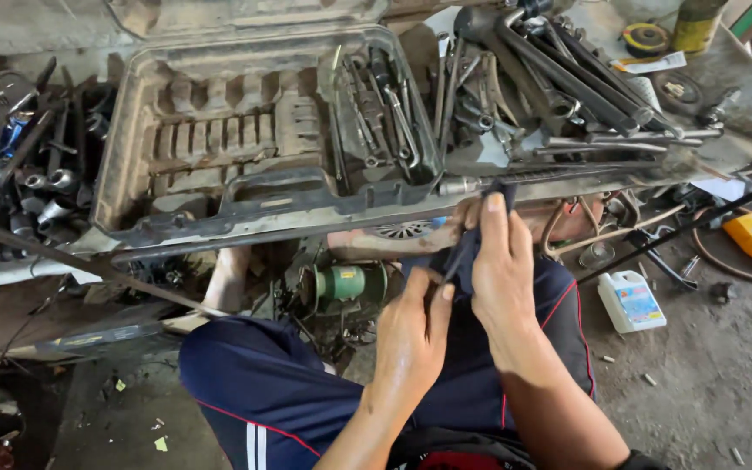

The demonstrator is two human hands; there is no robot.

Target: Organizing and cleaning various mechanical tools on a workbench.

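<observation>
The dark cloth (466,252) sits pinched between your two hands, just below the edge of the workbench (741,78) and above your knee. Your right hand (502,278) closes over its upper part, fingers stretched along it toward a metal tool end (461,185). Your left hand (411,335) grips the lower end, thumb pressed against the fabric. Above, a grimy open tool case (184,139) holds wrenches (385,113). A green motor (341,283) lies on the floor by your leg, a white bottle (631,300) to the right.
</observation>
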